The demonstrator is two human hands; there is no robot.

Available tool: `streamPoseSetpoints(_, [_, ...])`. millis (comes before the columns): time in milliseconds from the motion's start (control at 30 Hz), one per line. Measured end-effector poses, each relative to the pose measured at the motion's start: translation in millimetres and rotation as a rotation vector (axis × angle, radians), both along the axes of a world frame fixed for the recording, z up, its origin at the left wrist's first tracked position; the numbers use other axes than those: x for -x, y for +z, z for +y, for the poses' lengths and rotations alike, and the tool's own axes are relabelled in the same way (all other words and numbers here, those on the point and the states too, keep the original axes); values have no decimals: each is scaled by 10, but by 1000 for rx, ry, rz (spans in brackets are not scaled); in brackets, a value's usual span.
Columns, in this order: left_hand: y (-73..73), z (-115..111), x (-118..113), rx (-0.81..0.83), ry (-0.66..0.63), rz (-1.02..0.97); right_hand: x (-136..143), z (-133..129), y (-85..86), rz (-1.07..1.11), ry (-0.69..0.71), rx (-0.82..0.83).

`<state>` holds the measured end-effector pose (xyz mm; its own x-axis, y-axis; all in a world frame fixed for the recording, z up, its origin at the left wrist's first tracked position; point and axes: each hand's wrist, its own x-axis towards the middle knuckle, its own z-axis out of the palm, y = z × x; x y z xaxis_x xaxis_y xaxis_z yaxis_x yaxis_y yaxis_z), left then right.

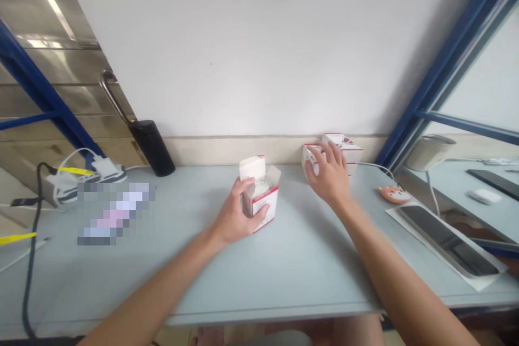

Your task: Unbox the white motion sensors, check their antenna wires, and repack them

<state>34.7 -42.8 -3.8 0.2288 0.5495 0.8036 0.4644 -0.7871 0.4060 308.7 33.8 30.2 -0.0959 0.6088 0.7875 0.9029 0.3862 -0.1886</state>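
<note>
A white cardboard box with red trim [265, 211] stands on the desk with its top flaps raised and open. Something pale and clear shows inside it, too blurred to name. My left hand [237, 216] is wrapped around this box, thumb on the near face and fingers on the left side. To the right, my right hand [330, 173] reaches over a second white box [307, 154] near the wall, its fingers apart and curved; whether they touch the box is unclear. Another white box with a dark red pattern [344, 143] sits behind that hand, partly hidden.
A black bottle [154, 151] stands by the wall at left, near power strips [109, 173] and cables. A phone with a blurred-out screen [117, 216] lies on the desk [284, 275]. At right are an orange animal-shaped item [393, 194] and a dark slab-like device [450, 240] on paper.
</note>
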Motion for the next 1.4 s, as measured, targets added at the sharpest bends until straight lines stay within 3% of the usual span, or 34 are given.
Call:
streamPoseSetpoints(267, [112, -28, -22, -60, -25, 77, -37, 131, -267, -82, -208, 183])
streamPoseSetpoints(567, [145, -60, -6, -24, 51, 132, -56, 175, -305, -87, -212, 82])
streamPoseSetpoints(767, [118, -47, 6, 34, 57, 110, -167, 255, -261, -65, -106, 65])
streamPoseSetpoints(1000, [122, -15, 27, -8, 18, 79, -256, 276, -245, -35, -6, 76])
streamPoseSetpoints(1267, [108, -14, 20, 96, 14, 15, -100, 134, -112, 100, 154, 83])
streamPoseSetpoints(1400, [87, -16, 16, 91, 24, 39, 8, 116, -166, 175, 177, 173])
